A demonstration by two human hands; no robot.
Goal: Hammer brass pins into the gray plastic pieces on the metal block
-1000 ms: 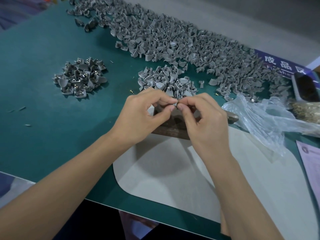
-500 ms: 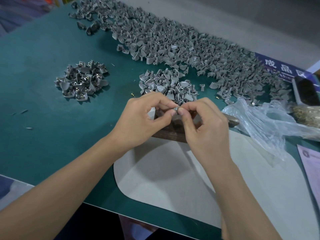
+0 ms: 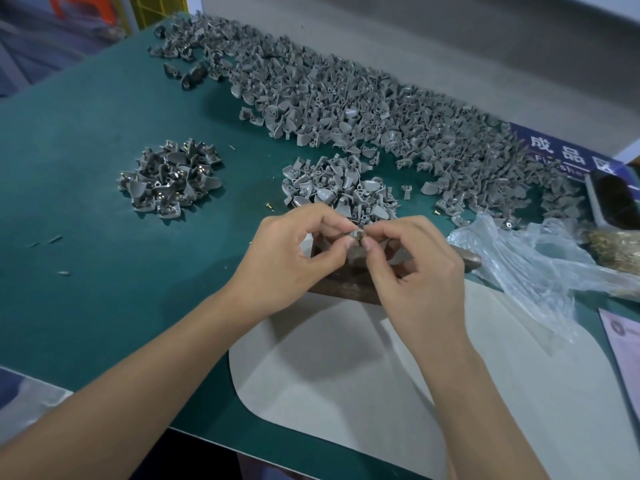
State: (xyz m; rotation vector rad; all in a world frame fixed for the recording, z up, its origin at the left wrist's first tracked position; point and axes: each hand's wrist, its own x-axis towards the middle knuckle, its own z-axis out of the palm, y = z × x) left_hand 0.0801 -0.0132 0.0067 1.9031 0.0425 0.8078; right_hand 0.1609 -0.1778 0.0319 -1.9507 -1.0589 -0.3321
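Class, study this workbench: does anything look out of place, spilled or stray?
Yes. Two brass pins lie loose on the green mat, apart from the rest: one left of the small gray pile, another right of it. Thin slivers are scattered at the mat's left.

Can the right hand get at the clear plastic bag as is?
Probably not yet: the right hand pinches a small gray piece together with the left hand. The clear plastic bag lies unobstructed beside it.
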